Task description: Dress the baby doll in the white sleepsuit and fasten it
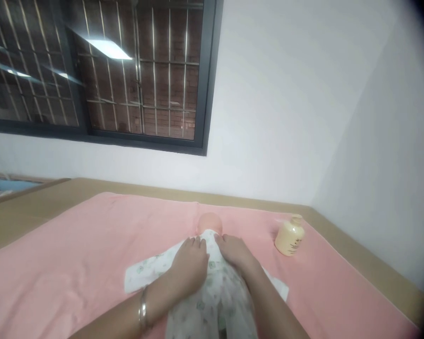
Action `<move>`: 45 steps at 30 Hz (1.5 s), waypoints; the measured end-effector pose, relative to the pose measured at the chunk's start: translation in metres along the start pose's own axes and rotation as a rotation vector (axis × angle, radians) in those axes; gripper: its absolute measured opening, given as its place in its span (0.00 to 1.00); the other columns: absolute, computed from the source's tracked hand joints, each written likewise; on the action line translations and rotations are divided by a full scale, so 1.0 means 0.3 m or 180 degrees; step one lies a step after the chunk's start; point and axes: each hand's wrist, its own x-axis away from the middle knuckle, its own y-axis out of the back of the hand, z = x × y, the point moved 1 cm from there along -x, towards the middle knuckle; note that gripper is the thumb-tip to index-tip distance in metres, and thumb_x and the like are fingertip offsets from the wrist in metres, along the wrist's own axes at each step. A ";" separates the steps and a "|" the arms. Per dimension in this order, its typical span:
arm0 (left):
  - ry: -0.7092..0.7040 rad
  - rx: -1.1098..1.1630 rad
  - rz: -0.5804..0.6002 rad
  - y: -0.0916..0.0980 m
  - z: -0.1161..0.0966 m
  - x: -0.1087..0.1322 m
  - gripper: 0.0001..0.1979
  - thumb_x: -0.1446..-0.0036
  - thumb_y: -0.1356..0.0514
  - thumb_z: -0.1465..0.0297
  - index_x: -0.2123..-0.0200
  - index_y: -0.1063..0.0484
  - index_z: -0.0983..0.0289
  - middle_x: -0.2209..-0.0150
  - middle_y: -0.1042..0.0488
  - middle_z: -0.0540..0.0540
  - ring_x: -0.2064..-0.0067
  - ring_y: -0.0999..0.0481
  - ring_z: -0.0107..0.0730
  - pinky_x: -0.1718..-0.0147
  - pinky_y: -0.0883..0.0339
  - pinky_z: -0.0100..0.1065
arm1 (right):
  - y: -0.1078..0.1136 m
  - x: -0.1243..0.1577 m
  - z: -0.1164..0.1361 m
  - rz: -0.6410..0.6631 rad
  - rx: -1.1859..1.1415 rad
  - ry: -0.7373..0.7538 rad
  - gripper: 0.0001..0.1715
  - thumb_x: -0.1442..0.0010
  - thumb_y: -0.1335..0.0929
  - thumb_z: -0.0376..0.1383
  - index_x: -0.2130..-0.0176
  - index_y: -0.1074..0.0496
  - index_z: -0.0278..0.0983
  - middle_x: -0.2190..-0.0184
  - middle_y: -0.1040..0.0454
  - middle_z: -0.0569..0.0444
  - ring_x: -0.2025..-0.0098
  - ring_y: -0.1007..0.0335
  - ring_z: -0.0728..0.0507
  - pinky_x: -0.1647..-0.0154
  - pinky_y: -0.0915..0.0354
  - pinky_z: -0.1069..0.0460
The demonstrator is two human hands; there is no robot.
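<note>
A baby doll (209, 223) lies on its back on a pink cloth, its smooth round head pointing away from me. It wears a white baby garment (212, 301) with small green prints, and both sleeves spread out to the sides. My left hand (193, 261), with a silver bangle at the wrist, rests on the upper chest with its fingers curled into the fabric near the neck. On the opposite shoulder, my right hand (236, 250) grips the garment, thumb toward the collar. The undersides of both hands are hidden.
A pale yellow pump bottle (290, 236) stands on the pink cloth (74, 245) to the right. Under the cloth is a tan padded surface (31, 207), bordered by a white wall (268, 117). A dark-framed, barred window (137, 70) is above at the left.
</note>
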 end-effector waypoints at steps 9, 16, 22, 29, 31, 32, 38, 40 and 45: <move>0.0761 0.1099 0.0382 0.007 0.100 -0.076 0.28 0.35 0.61 0.54 0.55 0.29 0.65 0.56 0.25 0.62 0.55 0.25 0.44 0.58 0.34 0.41 | 0.001 0.101 0.071 -0.0600 0.0676 0.0519 0.32 0.31 0.51 0.41 0.60 0.26 0.31 0.62 0.23 0.38 0.59 0.27 0.36 0.45 0.47 0.38; 0.0095 -0.0063 0.0408 0.000 0.002 0.008 0.25 0.38 0.58 0.72 0.40 0.40 0.77 0.40 0.38 0.72 0.38 0.39 0.51 0.40 0.49 0.47 | -0.018 -0.027 -0.026 -0.0133 -0.0109 -0.0198 0.37 0.32 0.52 0.45 0.52 0.26 0.28 0.52 0.26 0.35 0.50 0.29 0.35 0.52 0.38 0.45; 0.0322 0.0471 0.0171 0.011 0.019 -0.016 0.24 0.35 0.59 0.63 0.50 0.31 0.71 0.49 0.29 0.68 0.46 0.31 0.48 0.46 0.42 0.45 | 0.001 0.030 0.003 -0.0259 0.0271 -0.0046 0.36 0.32 0.51 0.45 0.54 0.25 0.27 0.57 0.24 0.35 0.55 0.27 0.35 0.55 0.37 0.45; 0.0947 0.1506 0.0458 -0.023 0.105 -0.101 0.29 0.37 0.59 0.50 0.54 0.30 0.65 0.54 0.25 0.62 0.55 0.25 0.44 0.58 0.34 0.39 | -0.005 0.094 0.066 -0.0494 0.0579 0.0575 0.25 0.33 0.46 0.37 0.60 0.25 0.31 0.61 0.24 0.38 0.58 0.28 0.37 0.57 0.38 0.46; 0.0781 0.1119 0.0382 -0.016 0.080 -0.083 0.28 0.36 0.60 0.53 0.51 0.31 0.66 0.52 0.26 0.64 0.50 0.27 0.46 0.53 0.36 0.42 | -0.013 0.056 0.036 -0.0437 0.0349 0.0260 0.26 0.33 0.47 0.38 0.58 0.25 0.30 0.58 0.24 0.37 0.55 0.28 0.37 0.55 0.38 0.46; 0.0674 0.0856 0.0341 -0.011 0.059 -0.065 0.27 0.35 0.60 0.56 0.48 0.33 0.68 0.49 0.28 0.66 0.47 0.29 0.47 0.49 0.38 0.43 | -0.017 0.033 0.018 -0.0394 0.0250 0.0122 0.28 0.33 0.47 0.39 0.56 0.25 0.30 0.57 0.24 0.37 0.54 0.28 0.36 0.55 0.38 0.46; 0.0027 0.0019 0.0266 0.008 -0.056 0.067 0.25 0.38 0.55 0.64 0.43 0.38 0.71 0.41 0.37 0.71 0.39 0.40 0.57 0.41 0.49 0.55 | -0.028 -0.037 -0.036 -0.0243 0.0083 -0.0172 0.33 0.32 0.51 0.42 0.54 0.25 0.29 0.55 0.24 0.38 0.54 0.27 0.38 0.56 0.36 0.48; -0.0044 0.0057 0.0151 0.011 -0.053 0.067 0.22 0.38 0.55 0.64 0.47 0.34 0.68 0.45 0.32 0.69 0.42 0.36 0.55 0.43 0.47 0.54 | -0.014 -0.007 -0.019 -0.0295 0.0186 -0.0136 0.32 0.32 0.50 0.41 0.55 0.25 0.28 0.56 0.24 0.36 0.54 0.27 0.37 0.56 0.37 0.46; 0.0543 0.0704 0.0322 0.014 0.044 -0.038 0.22 0.37 0.57 0.60 0.55 0.30 0.66 0.53 0.27 0.65 0.52 0.28 0.47 0.54 0.36 0.44 | 0.043 0.112 0.034 -0.0140 0.0570 0.0448 0.22 0.36 0.44 0.36 0.62 0.25 0.31 0.61 0.23 0.40 0.62 0.27 0.38 0.61 0.38 0.48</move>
